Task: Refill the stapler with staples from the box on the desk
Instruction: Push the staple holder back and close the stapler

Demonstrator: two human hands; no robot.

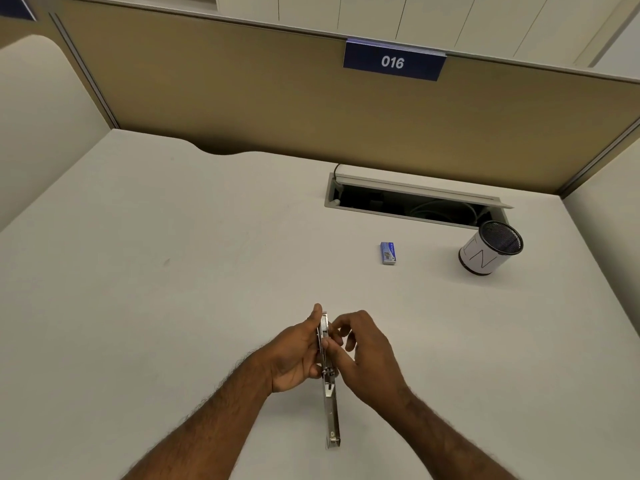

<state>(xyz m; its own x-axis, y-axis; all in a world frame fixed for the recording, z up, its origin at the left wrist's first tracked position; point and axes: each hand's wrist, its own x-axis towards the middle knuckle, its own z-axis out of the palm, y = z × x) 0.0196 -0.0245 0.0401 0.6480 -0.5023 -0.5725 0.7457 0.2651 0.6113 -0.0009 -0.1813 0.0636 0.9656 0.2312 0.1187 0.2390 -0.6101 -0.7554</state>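
Head view, two hands, left hand (294, 355), right hand (367, 355), apparently gripping one stapler (330, 410), one staple box (388, 252)

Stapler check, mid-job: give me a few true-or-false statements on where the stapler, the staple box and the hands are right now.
1. Both hands hold the stapler. True: left hand and right hand are on it.
2. The stapler is folded shut. False: it is swung open, one metal part hanging toward the person.
3. The staple box lies on the desk, untouched. True.
4. The staple box sits inside the mesh cup. False: it lies left of the cup, apart.
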